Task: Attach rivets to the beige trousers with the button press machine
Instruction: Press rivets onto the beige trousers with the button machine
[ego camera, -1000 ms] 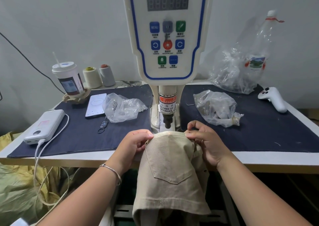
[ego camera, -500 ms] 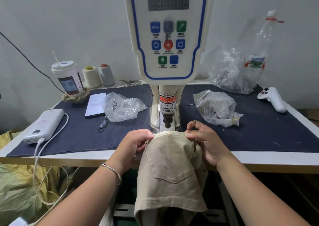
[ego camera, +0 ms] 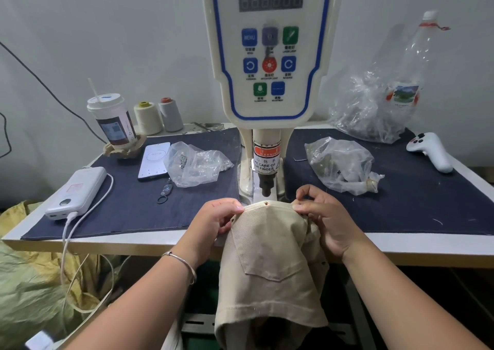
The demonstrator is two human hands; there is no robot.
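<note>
We see two clear plastic bags lying on the dark blue mat (ego camera: 417, 197): the left bag (ego camera: 193, 163) holds a few small metal pieces, and the right bag (ego camera: 340, 165) holds more small parts we cannot make out. A larger crumpled bag (ego camera: 366, 111) sits at the back right, a clear bottle (ego camera: 417, 63) standing in it. A lidded cup (ego camera: 111, 119) with a straw stands at the back left.

The beige trousers (ego camera: 270, 264) hang over the front edge of the table (ego camera: 112, 245), their length running down and toward us, the top edge pointing at the press machine (ego camera: 268, 55) and lying just in front of its punch (ego camera: 266, 185). A pocket faces up, with a rivet (ego camera: 265, 203) at the top edge and another at the pocket's left corner.

Our left hand (ego camera: 213, 221) pinches the top edge at the left, fingers curled over the cloth. Our right hand (ego camera: 324, 218) pinches it at the right, thumb and forefinger closed on the fabric.
</note>
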